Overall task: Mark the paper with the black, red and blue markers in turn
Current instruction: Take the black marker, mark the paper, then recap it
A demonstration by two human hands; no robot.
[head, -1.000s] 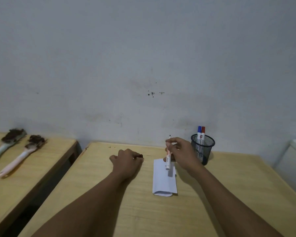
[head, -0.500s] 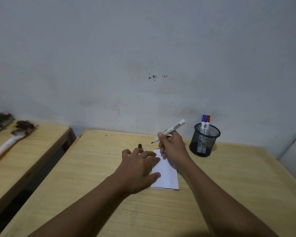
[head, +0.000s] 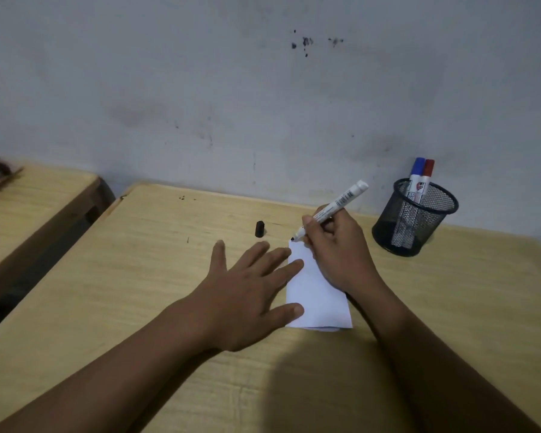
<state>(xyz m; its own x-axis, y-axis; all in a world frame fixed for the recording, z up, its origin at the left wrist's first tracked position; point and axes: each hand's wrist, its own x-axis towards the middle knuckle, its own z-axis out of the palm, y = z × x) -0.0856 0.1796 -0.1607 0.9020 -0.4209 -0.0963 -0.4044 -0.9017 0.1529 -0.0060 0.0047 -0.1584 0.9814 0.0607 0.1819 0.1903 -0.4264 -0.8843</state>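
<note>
A folded white paper [head: 317, 303] lies on the wooden desk [head: 156, 276]. My right hand [head: 334, 248] holds an uncapped black marker [head: 331, 210] in a writing grip, with the tip at the paper's far left corner. My left hand [head: 247, 285] lies flat with fingers spread, its fingertips and thumb on the paper's left edge. The marker's black cap [head: 260, 229] stands on the desk just beyond my left fingers. A blue marker [head: 416, 176] and a red marker [head: 427, 179] stand in a black mesh cup [head: 414, 221] to the right.
A grey wall rises right behind the desk. A second wooden desk [head: 28, 210] sits to the left across a dark gap, with a dark object on its far left edge.
My left hand left the cap on the desk and spread flat on the paper's edge. My right hand turned the marker tip-down and lowered it to the paper. The view tilted down.
</note>
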